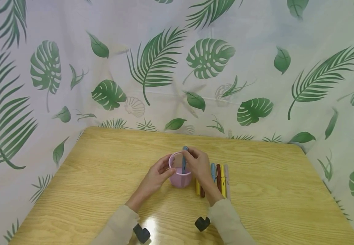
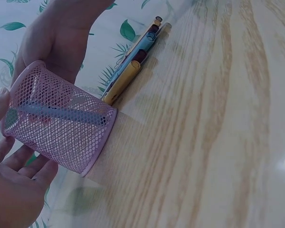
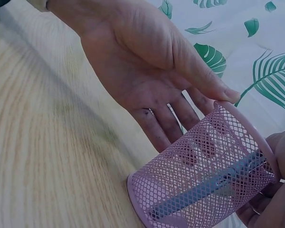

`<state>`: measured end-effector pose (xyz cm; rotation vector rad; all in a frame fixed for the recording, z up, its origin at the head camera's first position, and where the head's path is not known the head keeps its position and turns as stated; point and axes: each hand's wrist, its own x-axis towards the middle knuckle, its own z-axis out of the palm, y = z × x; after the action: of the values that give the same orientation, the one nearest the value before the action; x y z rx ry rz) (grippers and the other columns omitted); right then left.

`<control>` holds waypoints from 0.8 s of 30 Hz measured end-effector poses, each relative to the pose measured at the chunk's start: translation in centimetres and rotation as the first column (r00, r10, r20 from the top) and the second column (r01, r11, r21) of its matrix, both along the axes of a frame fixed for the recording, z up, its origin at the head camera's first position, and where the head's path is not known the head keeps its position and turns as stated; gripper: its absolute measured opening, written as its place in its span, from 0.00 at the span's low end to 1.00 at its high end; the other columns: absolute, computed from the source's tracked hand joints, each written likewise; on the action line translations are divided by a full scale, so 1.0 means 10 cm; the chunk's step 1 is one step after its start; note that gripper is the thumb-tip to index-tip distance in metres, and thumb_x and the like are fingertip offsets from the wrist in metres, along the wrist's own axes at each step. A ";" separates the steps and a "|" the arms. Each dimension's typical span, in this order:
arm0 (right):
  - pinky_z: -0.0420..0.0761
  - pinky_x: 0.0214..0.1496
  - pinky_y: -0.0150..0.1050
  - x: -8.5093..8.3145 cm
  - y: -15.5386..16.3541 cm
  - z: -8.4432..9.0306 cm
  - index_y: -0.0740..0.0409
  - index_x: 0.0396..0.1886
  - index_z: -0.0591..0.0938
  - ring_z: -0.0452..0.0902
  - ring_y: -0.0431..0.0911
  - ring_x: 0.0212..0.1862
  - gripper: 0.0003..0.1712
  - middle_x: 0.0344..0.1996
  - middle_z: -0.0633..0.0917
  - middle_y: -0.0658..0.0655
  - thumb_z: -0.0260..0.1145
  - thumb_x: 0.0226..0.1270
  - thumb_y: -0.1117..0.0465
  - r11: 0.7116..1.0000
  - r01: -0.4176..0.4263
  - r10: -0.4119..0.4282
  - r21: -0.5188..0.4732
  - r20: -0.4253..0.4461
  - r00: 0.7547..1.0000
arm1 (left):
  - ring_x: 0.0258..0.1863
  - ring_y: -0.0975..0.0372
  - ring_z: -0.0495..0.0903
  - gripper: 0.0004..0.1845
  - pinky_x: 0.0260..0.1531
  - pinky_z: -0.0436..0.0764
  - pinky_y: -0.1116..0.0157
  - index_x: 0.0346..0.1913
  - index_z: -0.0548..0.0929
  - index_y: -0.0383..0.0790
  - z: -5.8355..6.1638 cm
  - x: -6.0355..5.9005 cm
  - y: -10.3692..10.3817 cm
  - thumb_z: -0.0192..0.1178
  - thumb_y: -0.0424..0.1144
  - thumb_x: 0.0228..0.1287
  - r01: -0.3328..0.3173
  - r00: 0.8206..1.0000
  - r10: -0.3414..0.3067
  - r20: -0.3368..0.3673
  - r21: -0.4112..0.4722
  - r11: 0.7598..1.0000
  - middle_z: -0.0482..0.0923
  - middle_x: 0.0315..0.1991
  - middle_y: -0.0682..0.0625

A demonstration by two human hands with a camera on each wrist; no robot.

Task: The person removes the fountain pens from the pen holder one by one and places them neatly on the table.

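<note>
A pink mesh cup (image 1: 180, 175) is shown upright near the middle of a wooden table (image 1: 103, 190), with a row of pens (image 1: 220, 177) laid side by side just beside it at three o'clock; the step in hand is judged to be the loading of pens into the cup, one pen at a time. A blue-grey pen (image 1: 184, 160) is pinched at its upper end by the right hand (image 1: 199, 163), and its lower end is already lodged inside the cup, as is confirmed through the mesh in both wrist views (image 2: 61, 111) (image 3: 213, 183). The cup is steadied at nine o'clock by the left hand (image 1: 158, 173), whose thumb (image 3: 204, 76) is laid on the rim and whose fingers (image 3: 166, 118) are held fairly straight against the mesh wall rather than wrapped round it. The loading is judged to be at an early stage, since only this one pen is seen in the cup while several remain in the row; their exact number cannot be told, as part of the row is hidden by the right wrist. The next move is judged to call for release of the pinched pen, so that it is left leaning on the rim, and then for a reach toward three o'clock, where a pen would have to be lifted from the row without its neighbours being rolled; a steadying touch on the light cup would be needed throughout.
</note>
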<state>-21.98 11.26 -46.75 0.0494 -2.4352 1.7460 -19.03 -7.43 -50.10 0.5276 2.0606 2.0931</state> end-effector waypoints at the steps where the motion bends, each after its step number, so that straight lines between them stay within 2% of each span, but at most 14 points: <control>1: 0.86 0.50 0.44 0.00 0.01 0.00 0.64 0.54 0.88 0.84 0.51 0.48 0.18 0.46 0.89 0.60 0.68 0.76 0.55 1.000 0.005 -0.005 -0.008 -0.009 1.000 | 0.75 0.44 0.64 0.33 0.74 0.65 0.51 0.80 0.59 0.33 0.00 0.00 0.00 0.59 0.34 0.78 0.000 1.000 0.000 -0.004 -0.003 1.000 0.63 0.75 0.33; 4: 0.86 0.45 0.38 0.01 0.03 -0.02 0.65 0.53 0.87 0.84 0.50 0.44 0.17 0.44 0.89 0.60 0.68 0.76 0.56 0.999 0.016 -0.018 -0.041 -0.036 0.999 | 0.75 0.43 0.64 0.34 0.74 0.65 0.52 0.79 0.59 0.31 0.00 -0.01 0.01 0.59 0.33 0.78 0.002 1.000 -0.002 -0.011 -0.002 1.000 0.63 0.75 0.32; 6: 0.86 0.45 0.37 0.02 0.04 -0.02 0.64 0.53 0.88 0.84 0.49 0.44 0.17 0.44 0.89 0.60 0.68 0.76 0.55 0.997 0.018 -0.021 -0.069 -0.044 0.999 | 0.75 0.43 0.64 0.34 0.74 0.65 0.52 0.79 0.58 0.31 0.00 -0.01 0.01 0.59 0.33 0.78 0.006 1.000 -0.006 -0.015 -0.002 1.000 0.64 0.75 0.31; 14: 0.87 0.53 0.47 0.05 0.08 0.00 0.65 0.53 0.87 0.86 0.55 0.48 0.17 0.47 0.88 0.63 0.68 0.76 0.57 0.989 -0.002 -0.010 -0.148 -0.076 0.997 | 0.74 0.42 0.65 0.35 0.72 0.68 0.50 0.81 0.57 0.35 0.00 -0.01 0.01 0.59 0.33 0.78 0.012 1.000 -0.012 -0.011 0.004 1.000 0.64 0.75 0.31; 19: 0.87 0.53 0.48 0.04 0.10 -0.02 0.63 0.52 0.87 0.86 0.52 0.45 0.17 0.44 0.89 0.61 0.69 0.75 0.55 0.989 0.002 -0.012 -0.147 -0.069 0.998 | 0.74 0.40 0.64 0.34 0.71 0.69 0.49 0.81 0.58 0.35 0.01 -0.02 0.00 0.58 0.33 0.78 0.025 1.000 -0.025 -0.009 0.012 1.000 0.61 0.76 0.30; 24: 0.86 0.55 0.53 0.03 0.10 -0.05 0.63 0.52 0.87 0.86 0.50 0.45 0.17 0.44 0.89 0.60 0.68 0.76 0.55 0.988 -0.002 -0.008 -0.155 -0.063 0.998 | 0.73 0.39 0.66 0.35 0.70 0.71 0.49 0.81 0.57 0.35 0.03 0.00 0.02 0.58 0.34 0.78 0.010 1.000 -0.010 -0.017 -0.017 1.000 0.63 0.75 0.29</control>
<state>-21.67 12.31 -47.20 0.0834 -2.2466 1.8965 -19.06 -7.18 -49.85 0.5542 2.0794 2.0705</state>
